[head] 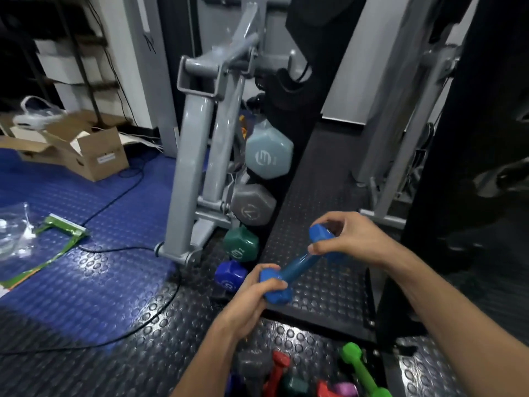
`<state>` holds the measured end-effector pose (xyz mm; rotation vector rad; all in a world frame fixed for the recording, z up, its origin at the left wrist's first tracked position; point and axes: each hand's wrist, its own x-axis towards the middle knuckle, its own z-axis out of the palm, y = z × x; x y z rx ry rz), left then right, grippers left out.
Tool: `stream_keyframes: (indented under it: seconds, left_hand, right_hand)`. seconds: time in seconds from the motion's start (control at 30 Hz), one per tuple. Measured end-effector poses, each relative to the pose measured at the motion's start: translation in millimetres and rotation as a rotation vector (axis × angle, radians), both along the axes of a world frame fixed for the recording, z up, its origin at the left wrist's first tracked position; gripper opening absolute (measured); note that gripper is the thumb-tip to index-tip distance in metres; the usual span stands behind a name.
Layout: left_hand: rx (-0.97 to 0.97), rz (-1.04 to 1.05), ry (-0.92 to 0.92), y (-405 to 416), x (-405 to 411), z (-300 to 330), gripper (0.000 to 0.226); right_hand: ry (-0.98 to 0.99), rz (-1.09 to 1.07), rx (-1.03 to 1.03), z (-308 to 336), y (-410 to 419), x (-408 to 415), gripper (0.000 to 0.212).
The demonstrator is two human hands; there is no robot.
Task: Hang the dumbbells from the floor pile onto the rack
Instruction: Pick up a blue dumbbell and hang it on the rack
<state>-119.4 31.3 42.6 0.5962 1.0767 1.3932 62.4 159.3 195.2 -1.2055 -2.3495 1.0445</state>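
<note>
A blue dumbbell (297, 265) is held in the air between both hands, tilted up to the right. My left hand (257, 293) grips its lower end and my right hand (340, 239) grips its upper end. Just beyond it stands the rack (282, 184), a dark upright post with dumbbells hung down it: a pale blue one (269, 153), a grey one (253, 206), a green one (242, 243) and a dark blue one (230, 275) at the bottom. The floor pile lies at the bottom edge: a green dumbbell (363, 371), a red one (276, 371), a grey one (252, 365) and others.
A grey machine frame (197, 144) leans just left of the rack. A black studded platform (323, 224) runs behind my hands. A black cable (120, 250) crosses the blue mat. An open cardboard box (86, 150) and plastic wrapping (17, 227) lie to the left.
</note>
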Motion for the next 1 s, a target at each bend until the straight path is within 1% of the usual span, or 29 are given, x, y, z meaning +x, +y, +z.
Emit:
stream_keyframes:
  seconds: [0.07, 0.13, 0.2, 0.33, 0.4, 0.47, 0.57, 0.63, 0.7, 0.77, 0.8, 0.83, 0.87, 0.93, 0.97, 1.0]
  left_hand:
    - [0.089, 0.032, -0.007, -5, 4, 17, 0.074]
    - [0.200, 0.081, 0.012, -11, 12, 40, 0.067]
    - [0.303, 0.160, 0.059, -14, 22, 68, 0.057]
    - [0.456, 0.255, 0.131, -21, 31, 127, 0.048]
    - [0.537, 0.268, 0.096, -26, 29, 152, 0.047]
    - [0.613, 0.294, 0.032, -31, 26, 172, 0.044]
    - [0.667, 0.452, -0.097, -34, 25, 198, 0.043]
    - [0.697, 0.579, -0.162, -36, 24, 215, 0.042]
    - [0.712, 0.694, -0.168, -41, 20, 232, 0.039]
    - [0.702, 0.797, -0.147, -44, 14, 247, 0.035]
    - [0.694, 0.838, -0.121, -44, 9, 254, 0.034]
    - [0.692, 0.872, -0.081, -42, 3, 262, 0.034]
    - [0.688, 0.899, -0.031, -38, -2, 270, 0.034]
    - [0.684, 0.948, 0.091, -29, -10, 286, 0.039]
    - [0.684, 0.979, 0.154, -24, -12, 293, 0.042]
    - [0.686, 1.008, 0.223, -15, -14, 299, 0.042]
  right_hand:
    - [0.045, -0.055, 0.027, 25, -3, 2, 0.053]
    - [0.112, -0.110, 0.060, 53, -6, 6, 0.055]
    - [0.219, -0.129, 0.058, 81, -12, 9, 0.052]
    - [0.481, -0.121, 0.061, 135, -34, 3, 0.058]
    - [0.550, -0.112, 0.068, 159, -43, -7, 0.054]
    - [0.568, -0.104, 0.102, 179, -47, -18, 0.052]
    - [0.584, -0.081, 0.166, 202, -50, -36, 0.058]
    - [0.620, -0.108, 0.152, 211, -46, -46, 0.059]
    - [0.675, -0.214, 0.164, 216, -35, -51, 0.052]
    - [0.714, -0.351, 0.250, 218, -21, -54, 0.043]
    - [0.721, -0.397, 0.289, 217, -14, -55, 0.044]
    - [0.715, -0.412, 0.307, 217, -10, -56, 0.054]
    - [0.695, -0.397, 0.295, 217, -6, -57, 0.068]
    - [0.660, -0.326, 0.236, 217, -4, -62, 0.093]
    - [0.649, -0.273, 0.214, 217, -6, -65, 0.098]
    - [0.640, -0.220, 0.205, 218, -6, -69, 0.100]
